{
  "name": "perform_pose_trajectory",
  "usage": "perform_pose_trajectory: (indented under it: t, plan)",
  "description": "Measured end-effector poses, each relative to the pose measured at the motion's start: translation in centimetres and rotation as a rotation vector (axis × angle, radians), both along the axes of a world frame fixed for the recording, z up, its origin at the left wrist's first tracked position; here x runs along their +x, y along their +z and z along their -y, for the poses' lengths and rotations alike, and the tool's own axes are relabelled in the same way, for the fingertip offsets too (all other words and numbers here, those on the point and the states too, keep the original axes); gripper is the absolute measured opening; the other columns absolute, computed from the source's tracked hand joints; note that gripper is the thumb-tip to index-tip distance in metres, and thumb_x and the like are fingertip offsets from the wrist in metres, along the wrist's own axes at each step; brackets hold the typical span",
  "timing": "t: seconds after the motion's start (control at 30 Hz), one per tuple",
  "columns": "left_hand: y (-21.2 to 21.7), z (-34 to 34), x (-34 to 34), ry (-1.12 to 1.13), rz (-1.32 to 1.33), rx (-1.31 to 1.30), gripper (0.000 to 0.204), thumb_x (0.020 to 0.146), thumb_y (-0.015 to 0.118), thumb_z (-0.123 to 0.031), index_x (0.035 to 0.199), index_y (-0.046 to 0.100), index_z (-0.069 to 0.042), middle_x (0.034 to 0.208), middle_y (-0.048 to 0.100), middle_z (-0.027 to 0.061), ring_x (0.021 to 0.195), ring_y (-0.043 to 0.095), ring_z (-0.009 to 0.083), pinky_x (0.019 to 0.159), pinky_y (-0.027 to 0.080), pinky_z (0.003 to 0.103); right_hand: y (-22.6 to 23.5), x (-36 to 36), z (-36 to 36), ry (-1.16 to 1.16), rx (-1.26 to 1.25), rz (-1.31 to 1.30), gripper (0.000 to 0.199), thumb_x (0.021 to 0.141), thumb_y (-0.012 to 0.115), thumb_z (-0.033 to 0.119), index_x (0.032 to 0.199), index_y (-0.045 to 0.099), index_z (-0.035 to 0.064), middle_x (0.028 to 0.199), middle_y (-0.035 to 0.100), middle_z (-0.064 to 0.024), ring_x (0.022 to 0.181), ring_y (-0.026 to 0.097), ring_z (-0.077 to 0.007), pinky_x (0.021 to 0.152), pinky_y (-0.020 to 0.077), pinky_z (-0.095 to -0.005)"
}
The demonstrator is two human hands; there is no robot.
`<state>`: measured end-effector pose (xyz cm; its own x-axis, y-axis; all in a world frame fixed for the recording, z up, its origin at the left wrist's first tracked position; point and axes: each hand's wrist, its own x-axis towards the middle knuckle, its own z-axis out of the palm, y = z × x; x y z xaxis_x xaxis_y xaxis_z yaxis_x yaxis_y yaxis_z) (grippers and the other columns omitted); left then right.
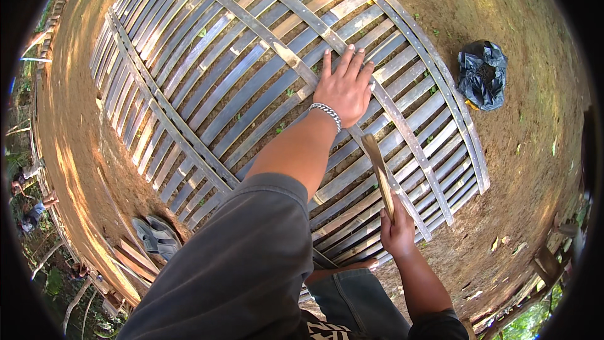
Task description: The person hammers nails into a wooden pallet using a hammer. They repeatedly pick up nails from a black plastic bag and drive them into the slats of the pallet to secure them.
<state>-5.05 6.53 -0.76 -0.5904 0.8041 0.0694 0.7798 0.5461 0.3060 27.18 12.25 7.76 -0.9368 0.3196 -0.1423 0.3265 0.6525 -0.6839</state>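
A large panel of split bamboo slats (pixel 251 97), crossed by longer strips, lies on the dirt in front of me. My left hand (pixel 345 88), with a chain bracelet at the wrist, rests flat on one of the cross strips (pixel 306 9), fingers spread and holding nothing. Lower and to the right, my right hand (pixel 397 230) is closed around the lower end of a short wooden stick (pixel 379 173). The stick points up and slightly left over the slats, its upper end near the same cross strip; whether it touches is unclear.
A black plastic bag (pixel 482 75) with dark contents sits open on the dirt beyond the panel's right edge. Sandals (pixel 157 237) and loose wooden pieces (pixel 134 259) lie at lower left. Greenery and a fence-like edge run along the far left.
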Motion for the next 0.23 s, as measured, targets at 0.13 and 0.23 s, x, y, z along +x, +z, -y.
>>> perform_pose_trajectory:
  t: [0.13, 0.23]
  plan:
    - [0.1, 0.0, 0.1, -0.007, 0.026, -0.002, 0.051, 0.104, 0.048, -0.031, 0.151, 0.050, -0.011, 0.163, 0.039, 0.0142, 0.157, 0.025, 0.0326, 0.126, 0.014, 0.065, 1.0, 0.9, 0.1, -0.028, -0.023, -0.075, 0.054, 0.090, 0.068, -0.002, 0.141, 0.050, -0.0110, 0.112, 0.070, -0.0318, 0.088, 0.075, -0.0424, 0.075, 0.0607, -0.0439]
    - [0.2, 0.1, 0.0, -0.009, 0.028, -0.033, 0.051, 0.104, 0.050, -0.032, 0.151, 0.050, -0.012, 0.163, 0.039, 0.0144, 0.157, 0.024, 0.0336, 0.126, 0.014, 0.065, 0.7, 1.0, -0.4, 0.053, 0.060, -0.149, 0.056, 0.091, 0.069, -0.001, 0.142, 0.049, -0.0098, 0.110, 0.071, -0.0304, 0.086, 0.075, -0.0422, 0.070, 0.0605, -0.0415]
